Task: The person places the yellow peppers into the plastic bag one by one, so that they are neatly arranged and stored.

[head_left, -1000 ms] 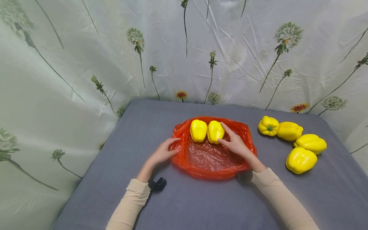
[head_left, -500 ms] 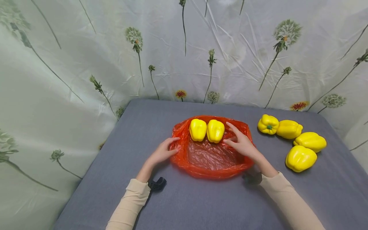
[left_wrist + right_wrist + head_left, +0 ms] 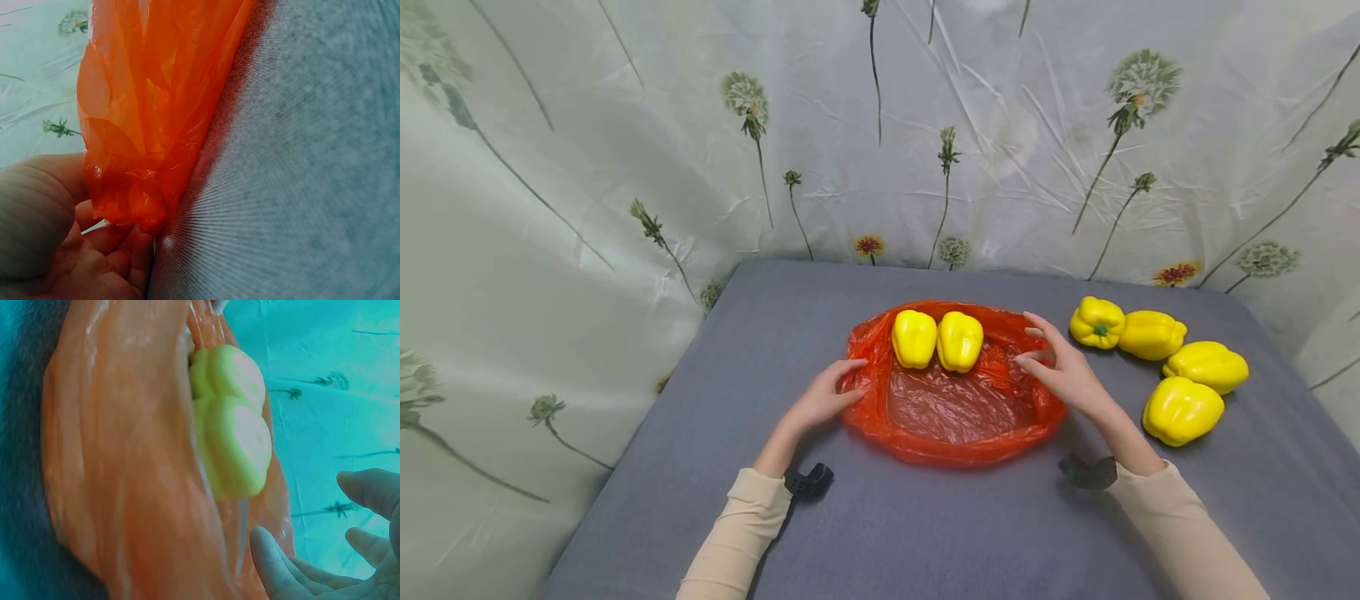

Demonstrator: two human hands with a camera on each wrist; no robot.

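A red plastic bag (image 3: 955, 454) lies spread with its mouth up on the table. Two yellow bell peppers (image 3: 914, 339) stand side by side inside it, against the far wall. My left hand (image 3: 822, 400) holds the bag's left edge; the left wrist view has the thumb and curled fingers around the gathered red plastic (image 3: 150, 112). Over the bag's right rim is my right hand (image 3: 1063, 371), fingers spread and holding nothing. In the right wrist view that hand's fingers (image 3: 270, 556) are apart from the nearer pepper (image 3: 234, 447).
Several more yellow bell peppers (image 3: 1183, 411) lie grouped on the grey table (image 3: 925, 533), right of the bag. A curtain with dandelion prints (image 3: 820, 125) hangs behind and to the left. Dark wrist-worn devices (image 3: 811, 481) sit at both wrists.
My right hand has let go of the right-hand pepper in the bag and moved right, toward the bag's right rim. My left hand has stayed at the left edge.
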